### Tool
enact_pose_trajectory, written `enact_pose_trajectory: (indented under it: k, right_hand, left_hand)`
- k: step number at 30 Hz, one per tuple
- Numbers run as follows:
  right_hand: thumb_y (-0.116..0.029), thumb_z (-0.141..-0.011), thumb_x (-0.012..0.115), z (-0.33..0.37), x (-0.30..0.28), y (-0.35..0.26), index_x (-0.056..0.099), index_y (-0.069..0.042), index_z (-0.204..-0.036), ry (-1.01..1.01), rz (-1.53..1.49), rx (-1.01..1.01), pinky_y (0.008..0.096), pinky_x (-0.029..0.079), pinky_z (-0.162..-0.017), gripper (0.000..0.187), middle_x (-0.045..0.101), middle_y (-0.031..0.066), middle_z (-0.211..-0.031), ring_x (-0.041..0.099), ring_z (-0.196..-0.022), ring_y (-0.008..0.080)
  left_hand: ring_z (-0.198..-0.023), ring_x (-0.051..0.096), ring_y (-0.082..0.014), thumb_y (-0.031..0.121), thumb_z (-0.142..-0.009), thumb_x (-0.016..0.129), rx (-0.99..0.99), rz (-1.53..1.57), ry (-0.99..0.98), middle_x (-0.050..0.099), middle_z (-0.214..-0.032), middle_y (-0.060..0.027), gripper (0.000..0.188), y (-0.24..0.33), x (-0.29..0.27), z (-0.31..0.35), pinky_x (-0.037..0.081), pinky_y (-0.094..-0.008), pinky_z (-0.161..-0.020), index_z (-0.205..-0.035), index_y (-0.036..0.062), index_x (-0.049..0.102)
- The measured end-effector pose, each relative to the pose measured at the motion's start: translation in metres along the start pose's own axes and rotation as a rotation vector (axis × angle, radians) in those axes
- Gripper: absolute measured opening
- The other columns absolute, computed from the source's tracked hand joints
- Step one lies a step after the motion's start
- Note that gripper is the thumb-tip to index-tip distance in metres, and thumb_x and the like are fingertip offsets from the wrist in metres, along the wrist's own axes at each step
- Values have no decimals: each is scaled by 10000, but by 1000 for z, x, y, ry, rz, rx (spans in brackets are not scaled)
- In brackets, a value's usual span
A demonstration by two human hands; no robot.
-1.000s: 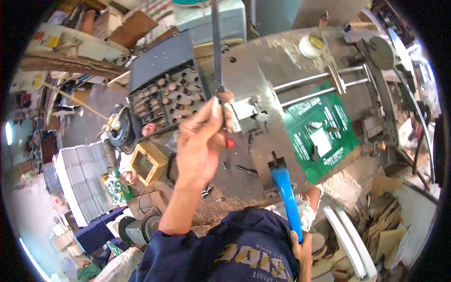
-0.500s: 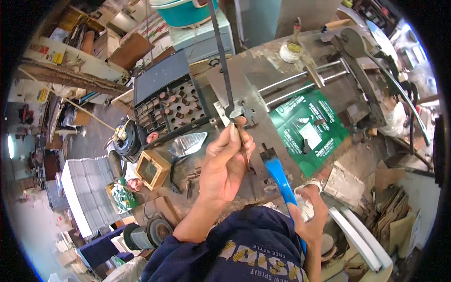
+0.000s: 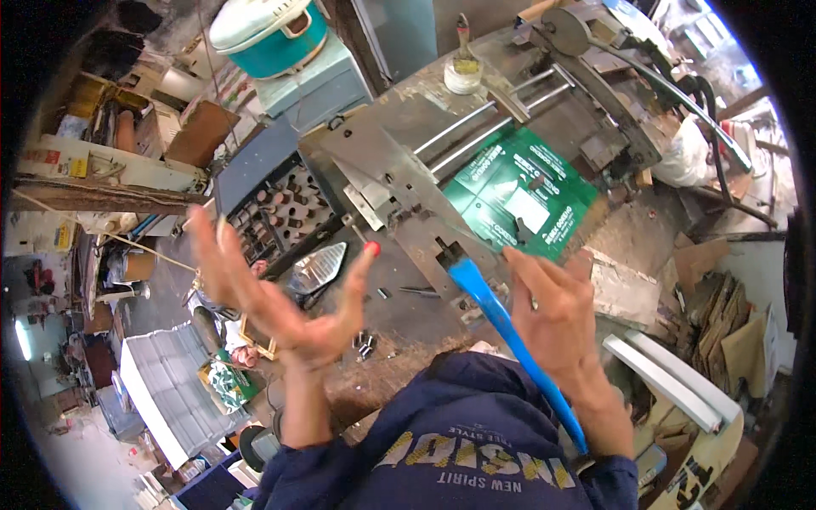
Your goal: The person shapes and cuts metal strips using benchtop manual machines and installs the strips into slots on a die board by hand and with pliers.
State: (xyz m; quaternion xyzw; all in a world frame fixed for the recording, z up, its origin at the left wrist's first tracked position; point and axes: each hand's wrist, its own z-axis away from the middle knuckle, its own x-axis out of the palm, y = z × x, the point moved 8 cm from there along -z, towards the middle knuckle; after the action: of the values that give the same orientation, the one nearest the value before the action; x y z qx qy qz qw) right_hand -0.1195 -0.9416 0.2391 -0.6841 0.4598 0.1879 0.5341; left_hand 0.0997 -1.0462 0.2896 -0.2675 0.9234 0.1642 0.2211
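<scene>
My left hand (image 3: 285, 306) is raised with its fingers spread and slightly blurred, holding nothing. Behind its fingertips lies a dark case (image 3: 228, 183) with several round metal pieces (image 3: 285, 202) in it. A red spot shows at the thumb tip; I cannot tell whether it belongs to something behind. My right hand (image 3: 552, 314) is closed, fingers pinched together, beside a long blue lever handle (image 3: 510, 331). What it holds, if anything, is hidden. The handle slants from a flat metal machine plate (image 3: 408, 174) toward my body.
A green printed sheet (image 3: 484, 212) lies beyond my right hand near two metal rods (image 3: 455, 140). A white pot with a brush (image 3: 462, 76) stands at the back. A clear faceted piece (image 3: 319, 268) sits by the case. Scrap boards (image 3: 722, 327) lean at right.
The dark metal strip is no longer in my left hand, which has opened and moved left. My right hand has risen toward the green sheet; the white bundle in it no longer shows. The view has shifted.
</scene>
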Motion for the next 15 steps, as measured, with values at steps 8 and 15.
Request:
enact_pose_trajectory:
  k: [8,15]
  right_hand:
    - [28,-748,624,-4,-18,24,642,-27,-1109,-141,150,-37,423,577,-668,365,699,146,-904,722,-828,315]
    - [4,-813,677,-20,-31,30,617,1,-1257,-70,311,-212,449,550,-934,448,671,207,-1189,674,-1052,378]
  left_hand:
    - [-1134,644,-197,73,-727,814,306,-39,-819,724,-1125,-1,501,16,57,-42,265,-498,-1178,-1208,179,725]
    - [-774,680,-258,-126,-691,701,157,270,-712,723,-910,-90,382,2,69,-11,525,-330,-646,-1023,53,761]
